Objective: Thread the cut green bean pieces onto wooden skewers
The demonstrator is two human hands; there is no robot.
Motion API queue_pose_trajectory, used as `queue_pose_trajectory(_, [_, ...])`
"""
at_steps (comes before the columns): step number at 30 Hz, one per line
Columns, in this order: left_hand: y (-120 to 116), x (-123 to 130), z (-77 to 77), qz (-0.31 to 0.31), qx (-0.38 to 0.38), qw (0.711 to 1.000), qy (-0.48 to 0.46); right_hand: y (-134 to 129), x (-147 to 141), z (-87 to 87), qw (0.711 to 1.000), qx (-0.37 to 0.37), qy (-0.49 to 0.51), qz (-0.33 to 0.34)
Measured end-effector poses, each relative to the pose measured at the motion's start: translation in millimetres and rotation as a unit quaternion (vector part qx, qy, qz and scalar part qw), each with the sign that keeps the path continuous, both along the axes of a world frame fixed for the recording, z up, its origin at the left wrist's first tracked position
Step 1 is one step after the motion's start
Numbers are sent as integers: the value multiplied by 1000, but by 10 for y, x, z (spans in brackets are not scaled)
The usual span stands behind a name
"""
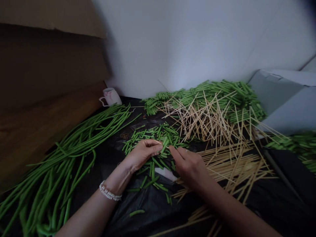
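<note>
My left hand (143,153), with a beaded bracelet at the wrist, pinches a short cut piece of green bean (164,144) between thumb and fingers. Close on its right, my right hand (190,164) is closed on a thin pale skewer, of which only a short bit shows at the bean piece. Most of that skewer is hidden by the fingers. Below and around both hands lie loose cut bean pieces (153,177) on black plastic sheeting (145,217). A knife-like pale blade or scrap (166,173) is partly covered under the right hand.
Long whole beans (71,141) are heaped on the left, near a white mug (111,96). Bare skewers (229,161) lie to the right. Behind them is a pile of skewered bean pieces (229,95) against the wall. A pale box (283,95) stands far right.
</note>
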State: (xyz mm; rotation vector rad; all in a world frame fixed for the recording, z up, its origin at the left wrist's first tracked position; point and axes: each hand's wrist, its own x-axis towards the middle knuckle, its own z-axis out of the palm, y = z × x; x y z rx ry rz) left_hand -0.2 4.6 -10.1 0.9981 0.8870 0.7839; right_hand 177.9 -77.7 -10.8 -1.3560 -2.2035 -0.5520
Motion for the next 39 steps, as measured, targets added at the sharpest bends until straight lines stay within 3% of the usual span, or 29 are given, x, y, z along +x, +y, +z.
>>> queue_pose_trajectory(7, [67,-138,160,-52,177,973,136,30,99,-1,1000,5,14,-27])
queue_pose_trajectory(9, [79,-191,205,-113,249,942,196,46,122,-23,999,13,17,-38])
queue_pose_trajectory(12, [78,-246,230,-210,368,862,279,60,135,-47,999,6,15,-35])
queue_pose_trajectory(16, [42,-267,210,-253,446,776,368,63,130,-51,999,1,18,-35])
queue_pose_trajectory(21, [-7,-224,190,-256,475,731,418,62,124,-57,999,-9,21,-39])
queue_pose_trajectory(24, [10,-200,175,-235,471,744,412,63,131,-61,999,-4,22,-36])
queue_pose_trajectory(30, [123,-234,158,-87,414,834,353,67,148,-34,998,44,40,-32])
queue_pose_trajectory(34, [147,-213,150,12,312,913,264,67,143,-33,998,42,36,-31])
queue_pose_trajectory(37, [129,-158,103,45,204,968,139,63,136,-49,999,30,33,-29])
queue_pose_trajectory(39, [110,-121,60,51,120,990,45,59,131,-53,999,26,33,-28])
